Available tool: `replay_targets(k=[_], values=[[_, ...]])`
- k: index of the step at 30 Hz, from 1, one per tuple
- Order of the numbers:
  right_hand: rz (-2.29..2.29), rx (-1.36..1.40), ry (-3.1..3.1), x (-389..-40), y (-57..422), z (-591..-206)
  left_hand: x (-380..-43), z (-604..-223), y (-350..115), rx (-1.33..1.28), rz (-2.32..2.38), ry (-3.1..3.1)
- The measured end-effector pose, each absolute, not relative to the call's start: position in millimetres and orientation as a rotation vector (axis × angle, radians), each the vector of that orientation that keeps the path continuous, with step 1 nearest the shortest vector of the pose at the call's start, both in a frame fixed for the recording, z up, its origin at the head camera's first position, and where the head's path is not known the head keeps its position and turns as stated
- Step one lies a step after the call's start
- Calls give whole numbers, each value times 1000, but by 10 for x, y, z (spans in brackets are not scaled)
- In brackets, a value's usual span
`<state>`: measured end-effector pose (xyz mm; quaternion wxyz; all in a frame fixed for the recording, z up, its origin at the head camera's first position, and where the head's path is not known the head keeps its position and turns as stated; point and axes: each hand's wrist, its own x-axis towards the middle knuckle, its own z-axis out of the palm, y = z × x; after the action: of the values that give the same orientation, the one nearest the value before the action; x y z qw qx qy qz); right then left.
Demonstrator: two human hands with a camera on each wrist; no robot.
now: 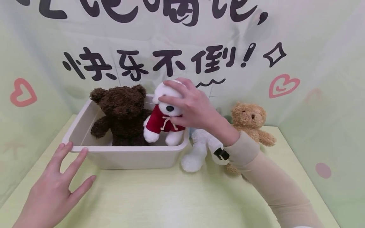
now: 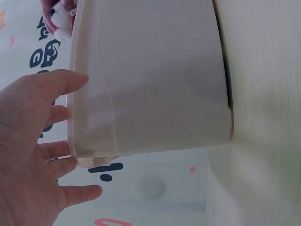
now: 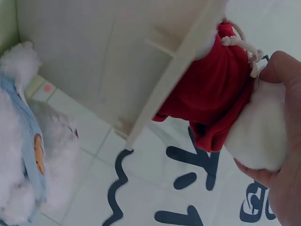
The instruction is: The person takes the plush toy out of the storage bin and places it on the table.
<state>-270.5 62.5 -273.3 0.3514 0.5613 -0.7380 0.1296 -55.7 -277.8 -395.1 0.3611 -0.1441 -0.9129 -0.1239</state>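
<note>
My right hand [image 1: 194,104] grips the head of a white plush dog [image 1: 170,109] in a red hooded top with cream drawstrings. The dog is upright at the right end of a white plastic bin [image 1: 137,158], its legs below the rim level. Beside it in the bin sits a dark brown teddy bear [image 1: 122,110]. My left hand [image 1: 51,186] has its fingers spread, fingertips at the bin's front left rim. In the right wrist view the red top [image 3: 211,89] overlaps the bin's edge, and the thumb and fingers curl round the white head [image 3: 258,127].
Right of the bin lies a white plush toy [image 1: 196,152] in light blue, partly hidden by my right arm. A tan teddy bear [image 1: 249,117] sits farther right, near the back wall. The pale table [image 1: 159,199] meets printed cloth walls at the back and sides.
</note>
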Motion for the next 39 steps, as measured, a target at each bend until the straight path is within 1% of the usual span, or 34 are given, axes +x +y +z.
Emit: replay_targets(k=[10,19,25,39], values=[[607,1502,-1724,-2743,947,-2485,-576,-3950,-2748,-372,-306,-2330],[820,1443,-1568,-2648,1177,-2467,-549,-3957,-2783,-352,-333,-2359],[880,1395,-1541,-2629,1356,-2404,-564,-3942,-2771,-357,-322,-2358],[817,1342,-1723,-2625,1881,-2567,-588,-3963,-2744,-363,-315,-2340]])
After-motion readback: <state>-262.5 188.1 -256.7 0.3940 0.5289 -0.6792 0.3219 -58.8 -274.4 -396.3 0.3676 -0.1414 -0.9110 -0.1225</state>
